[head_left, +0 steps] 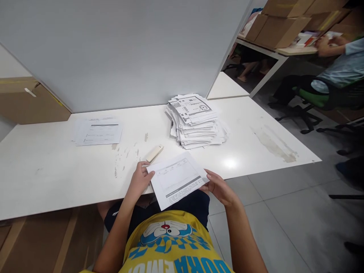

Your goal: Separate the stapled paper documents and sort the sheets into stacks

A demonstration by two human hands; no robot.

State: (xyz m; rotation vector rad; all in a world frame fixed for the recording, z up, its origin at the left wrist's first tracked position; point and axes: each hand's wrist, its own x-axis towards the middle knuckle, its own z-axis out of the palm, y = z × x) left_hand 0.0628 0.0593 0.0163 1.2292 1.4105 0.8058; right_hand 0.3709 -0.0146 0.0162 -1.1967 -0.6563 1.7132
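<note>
A printed sheet of paper (178,176) is held up at the table's front edge, tilted toward me. My left hand (140,178) pinches its left edge, thumb on top. On the opposite side my right hand (218,185) grips the right edge, with some fingers hidden beneath the paper. Just beyond my left hand lies a cream-coloured stapler-like object (155,154); its exact kind is hard to make out. Behind the sheet rises a tall, uneven stack of printed papers (196,125). Farther left, a thin pile of printed sheets (99,131) lies flat.
The white table (51,167) has scuffed patches and ends against a grey partition (127,53). A cardboard box (34,100) stands at its left end, and more cardboard (54,239) lies below. Across the aisle, another person (338,64) sits at a desk with boxes (278,30).
</note>
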